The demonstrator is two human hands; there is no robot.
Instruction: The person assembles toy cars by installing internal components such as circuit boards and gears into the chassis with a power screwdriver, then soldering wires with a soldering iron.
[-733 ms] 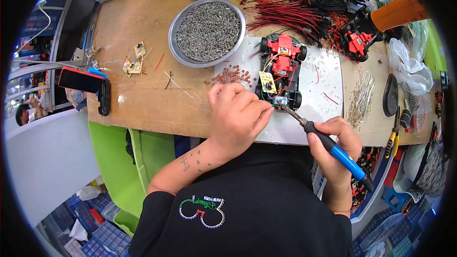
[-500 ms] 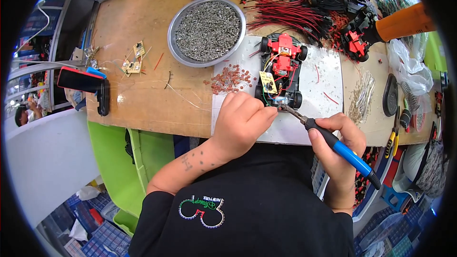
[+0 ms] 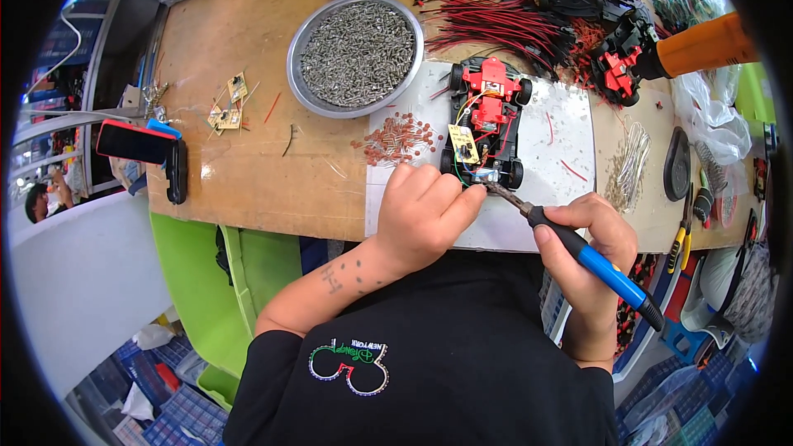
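A black and red toy car chassis [image 3: 493, 107] lies on a white sheet [image 3: 555, 157] in front of me. A small yellowish circuit board [image 3: 462, 144] with thin wires rests on its left side. My right hand [image 3: 588, 252] grips a soldering iron [image 3: 611, 274] by its blue and black handle. The iron's tip reaches the chassis's near end. Beside that tip, my left hand [image 3: 425, 216] is closed in a pinch; its fingertips hide whatever they hold.
A metal bowl of small screws [image 3: 357, 54] stands behind a pile of reddish-brown disc parts [image 3: 398, 139]. Red and black wires [image 3: 504, 25] are heaped at the back. Loose circuit boards [image 3: 226, 116] and a phone [image 3: 136, 143] are left; yellow-handled pliers [image 3: 680, 249] lie right.
A thin pale wire that ran across the table left of my left hand now shows only in part. My hands have barely shifted; the iron's tip stays at the chassis's near end.
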